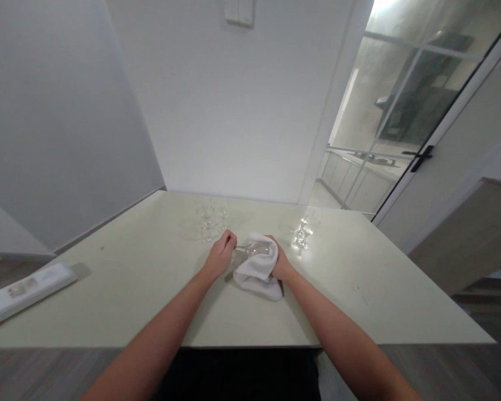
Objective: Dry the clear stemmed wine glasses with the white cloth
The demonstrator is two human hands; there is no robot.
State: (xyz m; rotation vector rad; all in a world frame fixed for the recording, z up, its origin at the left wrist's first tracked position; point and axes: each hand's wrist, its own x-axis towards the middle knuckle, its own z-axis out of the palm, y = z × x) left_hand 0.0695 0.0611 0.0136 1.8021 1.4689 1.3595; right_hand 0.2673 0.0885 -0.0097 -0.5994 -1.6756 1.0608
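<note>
In the head view, a clear stemmed glass (258, 250) lies sideways between my hands above the table. My left hand (222, 252) is closed on its stem and foot end. A white cloth (256, 275) wraps round the bowl and hangs down toward the tabletop. My right hand (279, 260) grips the cloth at the bowl's rim end; most of its fingers are hidden behind the fabric. Beyond my left hand stand several clear stemmed glasses (209, 216). More stemmed glassware (303, 234) stands past my right hand, its exact number hard to tell.
The pale table (142, 289) runs up to a white wall (234, 122). A long white box (29, 289) lies at its left edge. To the right is a glass-paned door (384, 111) with a black handle (421, 159).
</note>
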